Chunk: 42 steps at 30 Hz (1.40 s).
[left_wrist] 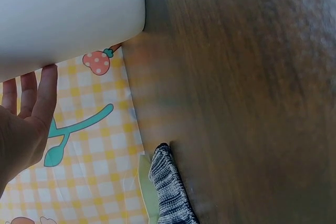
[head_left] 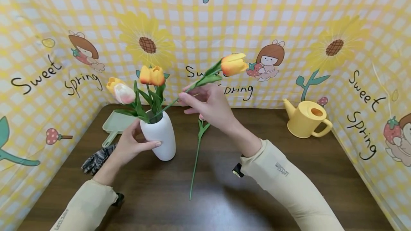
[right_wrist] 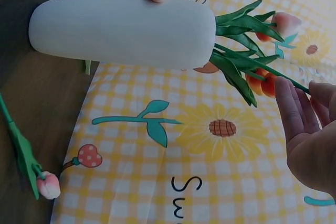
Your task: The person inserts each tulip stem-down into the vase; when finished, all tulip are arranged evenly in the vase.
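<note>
My left hand [head_left: 131, 143] grips a white vase [head_left: 163, 140] by its side, with the thumb across the front. An orange-yellow tulip [head_left: 152, 76], a white-pink tulip [head_left: 124, 93] and a yellow one behind it stand in the vase, leaning over its rim. Between thumb and fingers, my right hand [head_left: 216, 107] pinches the green stem of another yellow-orange tulip [head_left: 234, 64]. That stem slants down to the left, its lower end inside the vase mouth and hidden there. A pink tulip [right_wrist: 48, 184] lies on the table, its bloom partly covered by my right hand in the head view.
A yellow watering can [head_left: 306, 118] stands at the back right of the dark wooden table [head_left: 205, 209]. Behind the left hand lie a pale green dustpan-like tray [head_left: 118, 121] and a grey knitted glove [head_left: 97, 159]. Checked cloth [head_left: 192, 17] surrounds the back and sides.
</note>
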{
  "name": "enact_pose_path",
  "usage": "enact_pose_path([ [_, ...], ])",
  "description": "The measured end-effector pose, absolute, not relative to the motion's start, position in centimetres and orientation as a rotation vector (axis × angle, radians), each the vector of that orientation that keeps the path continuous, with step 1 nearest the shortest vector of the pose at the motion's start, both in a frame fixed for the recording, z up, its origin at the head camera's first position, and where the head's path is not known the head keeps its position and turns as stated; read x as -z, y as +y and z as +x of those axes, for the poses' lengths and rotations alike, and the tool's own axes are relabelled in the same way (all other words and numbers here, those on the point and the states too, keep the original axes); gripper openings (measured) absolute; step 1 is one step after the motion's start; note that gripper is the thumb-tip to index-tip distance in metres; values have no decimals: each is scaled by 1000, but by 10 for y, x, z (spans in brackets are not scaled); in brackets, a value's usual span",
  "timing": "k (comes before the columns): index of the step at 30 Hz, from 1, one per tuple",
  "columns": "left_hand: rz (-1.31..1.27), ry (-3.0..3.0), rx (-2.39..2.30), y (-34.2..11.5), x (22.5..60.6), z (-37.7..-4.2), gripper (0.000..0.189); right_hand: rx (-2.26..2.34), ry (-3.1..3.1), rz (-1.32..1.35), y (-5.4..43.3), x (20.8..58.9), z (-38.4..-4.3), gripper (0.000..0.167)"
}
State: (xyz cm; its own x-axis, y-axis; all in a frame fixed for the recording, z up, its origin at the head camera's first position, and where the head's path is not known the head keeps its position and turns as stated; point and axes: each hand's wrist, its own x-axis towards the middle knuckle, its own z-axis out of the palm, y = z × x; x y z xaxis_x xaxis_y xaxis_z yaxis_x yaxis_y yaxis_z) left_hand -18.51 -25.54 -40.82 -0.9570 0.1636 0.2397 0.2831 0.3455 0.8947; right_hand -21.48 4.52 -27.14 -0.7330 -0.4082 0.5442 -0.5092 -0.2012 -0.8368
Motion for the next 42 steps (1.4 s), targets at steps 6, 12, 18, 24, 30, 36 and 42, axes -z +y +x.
enact_pose_path([
  [6, -419, -2479, 1698, -256, 409, -185, 74, -2157, -1959, 1094, 29, 269, -216, 14],
  [12, -426, -2480, 1689, -255, 409, -186, 75, -2313, -1801, 1059, 18, 277, -214, 14],
  [18, -424, -2489, 1683, -255, 409, -186, 75, -2418, -1616, 1037, 9, 288, -215, 19],
  [24, -429, -2476, 1698, -255, 408, -186, 77, -2421, -1533, 1045, 0, 298, -218, 18],
  [30, -453, -2450, 1746, -255, 406, -185, 79, -2355, -1733, 1031, -12, 305, -218, 20],
  [36, -466, -2446, 1774, -255, 408, -185, 81, -2282, -1870, 1070, -22, 309, -221, 22],
  [42, -456, -2444, 1808, -255, 407, -184, 79, -2159, -2010, 1031, -28, 308, -223, 21],
])
